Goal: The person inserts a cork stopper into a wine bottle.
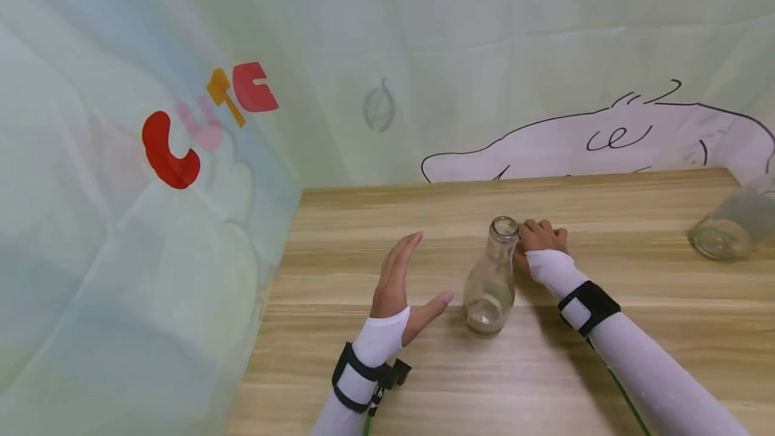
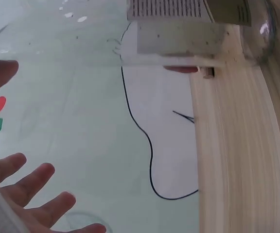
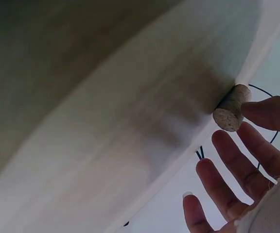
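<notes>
A clear glass bottle [image 1: 489, 288] with a narrow neck stands upright on the wooden table [image 1: 339, 301]. To its left, my left hand [image 1: 399, 295] is raised with fingers straight and thumb spread towards the glass, holding nothing. My right hand [image 1: 541, 237] is low over the table, just right of the bottle neck. In the right wrist view a cork stopper [image 3: 230, 109] lies on the table surface. The thumb tip overlaps its side and the index fingertip is right at its edge, while the other fingers spread loosely. From the head camera the cork is hidden.
Another clear glass container [image 1: 723, 237] stands at the table's right end, partly out of view. Behind the table hangs a pale printed curtain [image 1: 363, 39], which also covers the left side. Each wrist wears a black strap [image 1: 588, 308] with a green cable.
</notes>
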The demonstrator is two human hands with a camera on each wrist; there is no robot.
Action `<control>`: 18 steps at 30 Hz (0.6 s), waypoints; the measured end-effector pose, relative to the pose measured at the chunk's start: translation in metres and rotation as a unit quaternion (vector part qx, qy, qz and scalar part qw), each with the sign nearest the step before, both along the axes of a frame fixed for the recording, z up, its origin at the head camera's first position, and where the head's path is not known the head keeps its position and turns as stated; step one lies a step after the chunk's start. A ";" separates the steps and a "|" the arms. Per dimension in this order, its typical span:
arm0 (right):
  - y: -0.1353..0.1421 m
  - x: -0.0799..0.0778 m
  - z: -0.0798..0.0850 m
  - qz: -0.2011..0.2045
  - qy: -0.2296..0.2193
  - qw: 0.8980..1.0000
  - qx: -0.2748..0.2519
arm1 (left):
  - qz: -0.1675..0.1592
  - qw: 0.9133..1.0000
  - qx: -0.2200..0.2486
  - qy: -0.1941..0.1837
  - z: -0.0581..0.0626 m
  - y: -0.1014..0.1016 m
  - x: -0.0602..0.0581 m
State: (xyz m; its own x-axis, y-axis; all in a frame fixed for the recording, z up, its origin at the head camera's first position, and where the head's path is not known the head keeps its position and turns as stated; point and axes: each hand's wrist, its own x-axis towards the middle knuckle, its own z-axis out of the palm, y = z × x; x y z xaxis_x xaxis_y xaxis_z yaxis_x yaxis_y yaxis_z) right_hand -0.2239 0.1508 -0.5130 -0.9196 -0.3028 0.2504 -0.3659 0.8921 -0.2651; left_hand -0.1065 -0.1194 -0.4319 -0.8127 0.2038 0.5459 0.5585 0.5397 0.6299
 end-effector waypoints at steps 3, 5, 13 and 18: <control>0.001 -0.001 -0.001 -0.007 0.001 1.000 0.003 | 0.004 1.000 0.008 0.011 -0.002 -0.007 -0.001; 0.001 0.000 -0.001 -0.009 0.001 1.000 0.005 | 0.005 1.000 0.013 0.019 -0.003 -0.008 -0.002; 0.003 0.007 0.013 0.009 0.048 0.998 -0.034 | 0.005 1.000 0.025 0.018 -0.004 -0.008 -0.003; 0.001 0.015 0.041 0.043 0.120 0.986 -0.106 | 0.010 1.000 0.028 0.006 -0.008 -0.008 -0.004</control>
State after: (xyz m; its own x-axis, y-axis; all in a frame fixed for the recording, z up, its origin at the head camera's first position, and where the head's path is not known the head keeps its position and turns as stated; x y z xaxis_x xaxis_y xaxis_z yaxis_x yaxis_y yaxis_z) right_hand -0.2091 0.1522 -0.4716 -0.7996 -0.2948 0.5232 -0.5126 0.7890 -0.3386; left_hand -0.1108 -0.1275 -0.4397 -0.8102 0.1554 0.5652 0.5547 0.5148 0.6536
